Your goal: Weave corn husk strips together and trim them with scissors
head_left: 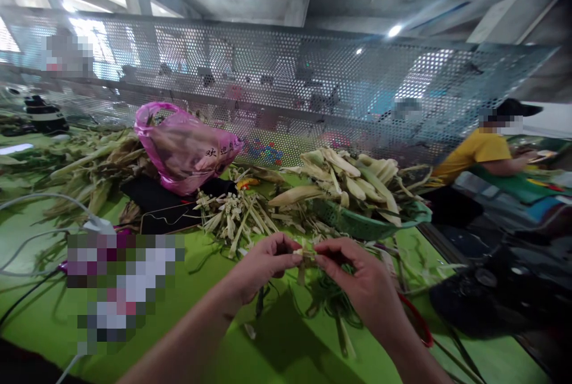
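Observation:
My left hand [263, 268] and my right hand [357, 280] meet above the green table [201, 312], both pinching a small pale strip of plant husk [306, 256] between fingertips. The strip's ends hang down between the hands. Just beyond them lies a heap of cut pale stalks [236, 214], and to the right a green basket [370, 223] piled with husk leaves [348, 178]. Dark green strands [328, 297] lie under my right hand.
A pink plastic bag [183, 146] sits on a black cloth at the back left, beside piles of long leaves [89, 164]. White cables [40, 217] cross the left side. A perforated metal screen [286, 86] backs the table. A person in a yellow shirt [478, 155] works at right.

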The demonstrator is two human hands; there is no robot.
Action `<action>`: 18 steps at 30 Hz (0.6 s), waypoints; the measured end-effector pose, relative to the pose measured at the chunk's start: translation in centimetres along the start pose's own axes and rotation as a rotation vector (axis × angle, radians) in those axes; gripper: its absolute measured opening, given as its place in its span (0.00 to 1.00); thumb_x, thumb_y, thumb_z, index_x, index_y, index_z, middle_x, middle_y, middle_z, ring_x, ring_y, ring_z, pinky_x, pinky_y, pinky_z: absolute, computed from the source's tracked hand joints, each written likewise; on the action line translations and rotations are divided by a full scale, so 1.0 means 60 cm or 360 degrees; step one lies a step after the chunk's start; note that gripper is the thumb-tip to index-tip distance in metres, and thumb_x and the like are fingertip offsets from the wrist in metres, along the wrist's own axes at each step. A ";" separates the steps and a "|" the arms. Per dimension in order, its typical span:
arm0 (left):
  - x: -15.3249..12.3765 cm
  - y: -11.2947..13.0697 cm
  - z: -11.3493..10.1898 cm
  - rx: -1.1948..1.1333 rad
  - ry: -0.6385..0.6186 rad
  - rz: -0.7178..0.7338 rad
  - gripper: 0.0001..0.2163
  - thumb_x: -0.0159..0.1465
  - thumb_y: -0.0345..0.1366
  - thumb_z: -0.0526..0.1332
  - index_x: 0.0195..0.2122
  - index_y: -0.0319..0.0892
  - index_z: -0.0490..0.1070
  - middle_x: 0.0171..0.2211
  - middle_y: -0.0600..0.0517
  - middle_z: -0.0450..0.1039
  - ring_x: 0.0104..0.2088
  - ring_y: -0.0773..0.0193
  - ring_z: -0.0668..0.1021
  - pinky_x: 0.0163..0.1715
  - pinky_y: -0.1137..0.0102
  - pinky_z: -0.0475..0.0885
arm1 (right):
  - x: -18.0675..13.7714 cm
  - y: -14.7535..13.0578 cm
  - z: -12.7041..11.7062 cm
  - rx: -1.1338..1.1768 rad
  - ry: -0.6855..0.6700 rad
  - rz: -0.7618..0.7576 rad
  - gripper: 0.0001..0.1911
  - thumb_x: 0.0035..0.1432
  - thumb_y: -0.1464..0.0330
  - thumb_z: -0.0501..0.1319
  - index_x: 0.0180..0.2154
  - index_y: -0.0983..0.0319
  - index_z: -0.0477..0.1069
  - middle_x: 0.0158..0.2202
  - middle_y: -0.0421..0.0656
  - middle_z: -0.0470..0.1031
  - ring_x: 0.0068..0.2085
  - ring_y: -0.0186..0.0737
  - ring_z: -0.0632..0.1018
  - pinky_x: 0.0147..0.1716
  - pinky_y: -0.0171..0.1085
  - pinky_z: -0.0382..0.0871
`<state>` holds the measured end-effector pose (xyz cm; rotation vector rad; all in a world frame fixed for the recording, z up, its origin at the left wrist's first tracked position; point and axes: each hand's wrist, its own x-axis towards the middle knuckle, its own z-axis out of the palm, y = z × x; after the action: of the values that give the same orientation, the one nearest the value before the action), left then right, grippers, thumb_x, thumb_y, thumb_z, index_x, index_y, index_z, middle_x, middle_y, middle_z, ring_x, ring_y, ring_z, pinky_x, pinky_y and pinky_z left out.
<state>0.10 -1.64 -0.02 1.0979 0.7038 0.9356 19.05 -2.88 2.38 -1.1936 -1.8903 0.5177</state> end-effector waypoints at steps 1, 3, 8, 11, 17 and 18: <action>0.000 -0.001 0.000 0.0008 -0.0002 0.0003 0.13 0.53 0.40 0.66 0.36 0.40 0.67 0.27 0.58 0.63 0.23 0.75 0.59 0.23 0.76 0.51 | 0.000 0.001 0.000 -0.0018 -0.0003 -0.0019 0.05 0.58 0.66 0.60 0.34 0.59 0.73 0.33 0.41 0.75 0.34 0.39 0.75 0.34 0.35 0.69; 0.002 -0.003 0.002 0.0044 0.0005 0.0012 0.13 0.53 0.39 0.67 0.35 0.39 0.67 0.27 0.57 0.63 0.24 0.75 0.62 0.25 0.76 0.54 | -0.001 0.001 0.002 -0.0077 -0.0015 -0.0050 0.05 0.59 0.66 0.60 0.32 0.59 0.73 0.32 0.41 0.74 0.34 0.39 0.75 0.34 0.36 0.68; 0.009 -0.016 0.005 0.0090 0.0036 0.0072 0.15 0.52 0.39 0.68 0.33 0.37 0.67 0.30 0.55 0.66 0.31 0.71 0.68 0.34 0.74 0.62 | -0.012 -0.005 0.020 -0.0280 -0.0044 -0.0178 0.05 0.60 0.68 0.58 0.32 0.60 0.71 0.33 0.42 0.72 0.35 0.39 0.74 0.35 0.36 0.67; 0.012 -0.023 0.004 0.0116 0.0056 0.0086 0.15 0.50 0.40 0.69 0.31 0.38 0.67 0.28 0.56 0.66 0.30 0.72 0.67 0.33 0.75 0.62 | -0.014 -0.004 0.026 -0.0290 -0.0003 -0.0245 0.06 0.61 0.69 0.57 0.33 0.60 0.71 0.34 0.43 0.72 0.36 0.39 0.74 0.37 0.37 0.67; 0.016 -0.025 0.002 -0.0066 0.0125 0.0145 0.15 0.53 0.42 0.67 0.34 0.38 0.68 0.27 0.56 0.66 0.23 0.74 0.67 0.25 0.76 0.63 | 0.003 0.008 0.008 -0.0003 0.0169 0.0032 0.11 0.57 0.63 0.61 0.42 0.59 0.71 0.38 0.44 0.72 0.32 0.38 0.71 0.33 0.36 0.66; 0.016 -0.025 0.002 -0.0082 0.0135 0.0166 0.14 0.54 0.42 0.67 0.34 0.38 0.69 0.28 0.55 0.67 0.23 0.74 0.69 0.26 0.75 0.64 | 0.005 0.011 0.006 0.0099 0.0108 0.0144 0.13 0.57 0.62 0.61 0.43 0.59 0.71 0.39 0.44 0.73 0.33 0.38 0.71 0.34 0.37 0.67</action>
<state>1.04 -1.08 -1.39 1.0625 0.6930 1.0893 19.03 -2.27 1.86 -1.2449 -1.7565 0.5738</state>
